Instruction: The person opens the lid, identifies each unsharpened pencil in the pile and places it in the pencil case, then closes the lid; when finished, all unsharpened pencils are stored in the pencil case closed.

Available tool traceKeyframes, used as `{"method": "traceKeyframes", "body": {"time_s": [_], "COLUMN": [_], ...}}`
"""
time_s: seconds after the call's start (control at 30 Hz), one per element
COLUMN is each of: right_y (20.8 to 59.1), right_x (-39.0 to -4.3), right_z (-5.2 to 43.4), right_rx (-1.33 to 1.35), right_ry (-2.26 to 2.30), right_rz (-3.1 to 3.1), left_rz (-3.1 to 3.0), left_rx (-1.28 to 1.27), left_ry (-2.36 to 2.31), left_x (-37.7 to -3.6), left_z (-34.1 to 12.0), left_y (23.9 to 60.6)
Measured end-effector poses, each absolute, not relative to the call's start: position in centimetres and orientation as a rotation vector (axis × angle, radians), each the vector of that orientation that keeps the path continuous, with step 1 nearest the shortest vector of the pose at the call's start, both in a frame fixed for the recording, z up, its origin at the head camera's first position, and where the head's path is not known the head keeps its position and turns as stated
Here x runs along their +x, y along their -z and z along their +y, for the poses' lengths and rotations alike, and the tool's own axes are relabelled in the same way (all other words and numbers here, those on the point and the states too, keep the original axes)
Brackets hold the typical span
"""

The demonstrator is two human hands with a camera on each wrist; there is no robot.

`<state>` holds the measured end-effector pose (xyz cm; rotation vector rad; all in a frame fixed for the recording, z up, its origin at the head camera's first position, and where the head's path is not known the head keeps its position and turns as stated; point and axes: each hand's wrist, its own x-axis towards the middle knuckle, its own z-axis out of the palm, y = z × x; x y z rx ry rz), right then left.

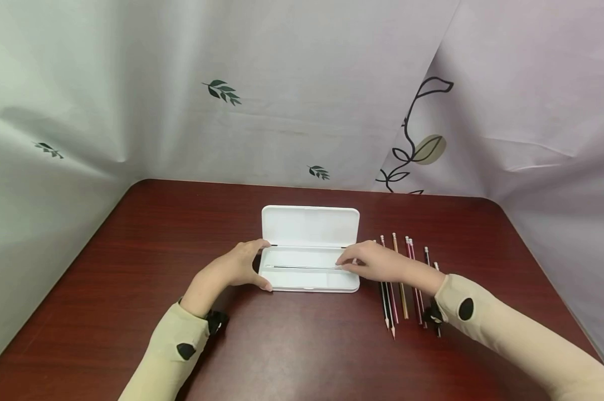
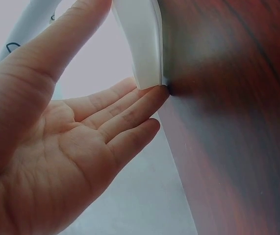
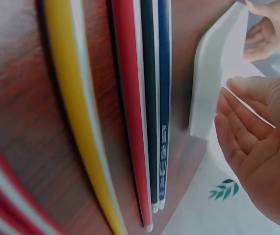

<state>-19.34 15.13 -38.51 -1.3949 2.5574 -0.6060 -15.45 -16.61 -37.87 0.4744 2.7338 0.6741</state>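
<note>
Where the fingers of the right hand reach the pencil in the case, I cannot tell if they pinch it; the left hand grips the case's left end; one is in; the other pencils, not yet in, lie rightward on the worktop.

Screened-off tabletop workspace, leaf-printed pale sheeting around dark red wood-grained table, room type unclear

Head view bright, soft sheen on tabletop; wrist views hazy, nearest pencils soft.
</note>
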Motion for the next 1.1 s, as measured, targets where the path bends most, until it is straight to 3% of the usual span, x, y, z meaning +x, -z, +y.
{"method": "traceKeyframes", "body": {"time_s": [0.3,0.83,1.1], "right_y": [38.0,39.0,39.2], "right_x": [-17.8,-16.6,-16.4], "right_z": [17.9,21.9,22.0], "right_rx": [-1.227,-0.587,-0.547], "right_ry": [0.929,0.953,0.875], "right_rz": [2.671,2.886,2.939], "left_rz": [2.73,2.719,2.729], "left_rx": [0.478,0.469,0.474], "left_ry": [-0.683,-0.675,-0.686], "left_x": [-15.6,-15.5,-15.4], "left_z": [-16.5,-16.6,-16.6], "left_y": [37.8,37.9,37.9]}}
